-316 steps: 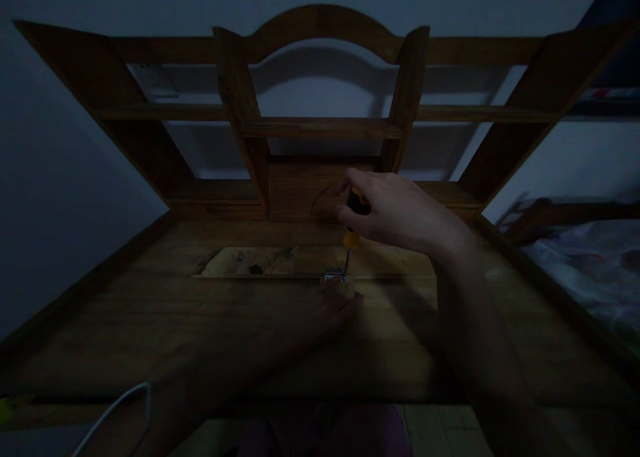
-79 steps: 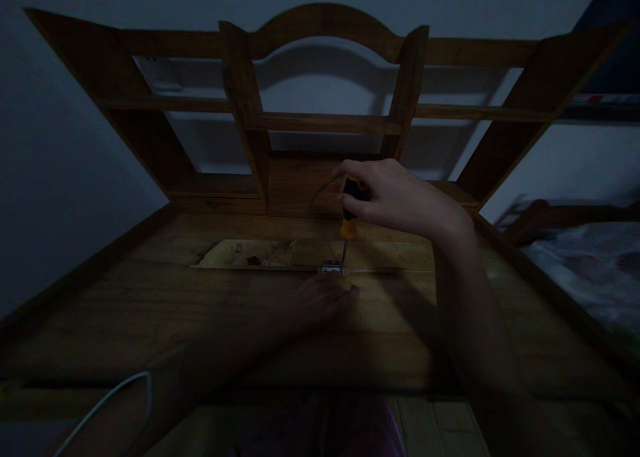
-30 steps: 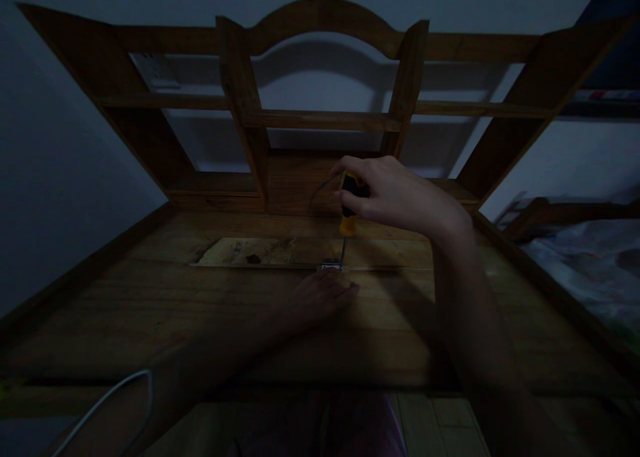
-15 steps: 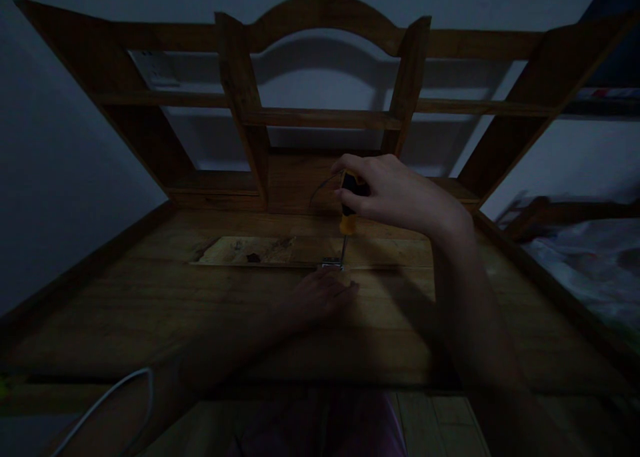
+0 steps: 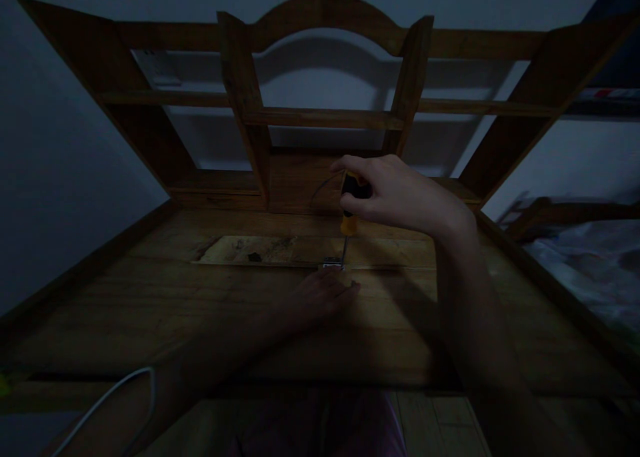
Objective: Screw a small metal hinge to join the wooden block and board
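Observation:
My right hand (image 5: 395, 190) is closed around the black and yellow handle of a screwdriver (image 5: 349, 225), held upright with its shaft pointing down. The screwdriver's tip meets the right end of a small metal hinge (image 5: 333, 262) at the seam in the wooden desktop (image 5: 240, 310). My left hand (image 5: 323, 294) lies low on the wood, its bent fingers against the hinge's near edge and holding it there. The fingertips are dim, and the screw under the tip is too small to make out.
A wooden shelf unit (image 5: 325, 118) with an arched top rises behind the desktop against the wall. Left of the hinge runs a pale, rough, stained strip (image 5: 250, 249). A white cord (image 5: 125, 380) crosses my left forearm. Whitish plastic-looking material (image 5: 590, 264) lies at the right.
The view has shifted very slightly. Both hands, the screwdriver and the hinge keep nearly the same places, with the right fingers only slightly altered on the handle.

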Available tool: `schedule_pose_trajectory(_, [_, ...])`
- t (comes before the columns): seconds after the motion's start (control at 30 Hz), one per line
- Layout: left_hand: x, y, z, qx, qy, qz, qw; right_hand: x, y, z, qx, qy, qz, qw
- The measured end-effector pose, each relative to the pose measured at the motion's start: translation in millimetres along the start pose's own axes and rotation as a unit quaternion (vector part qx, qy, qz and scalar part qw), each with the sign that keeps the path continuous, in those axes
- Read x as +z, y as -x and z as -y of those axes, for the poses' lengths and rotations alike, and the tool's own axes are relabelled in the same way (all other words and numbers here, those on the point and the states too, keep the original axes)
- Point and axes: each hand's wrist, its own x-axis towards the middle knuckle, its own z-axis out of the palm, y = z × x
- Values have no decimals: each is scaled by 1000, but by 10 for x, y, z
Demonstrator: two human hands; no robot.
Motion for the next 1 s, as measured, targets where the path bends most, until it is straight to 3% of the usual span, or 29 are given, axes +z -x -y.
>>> schedule_pose_trajectory(0.5, [43,-3,24,4,4,22,1000,-3,-9,11,-13,-25,2,1000])
schedule_pose_trajectory(1.0, [43,13,11,-2,3,-1,1000,5,0,-19,-6,-18,4,1000])
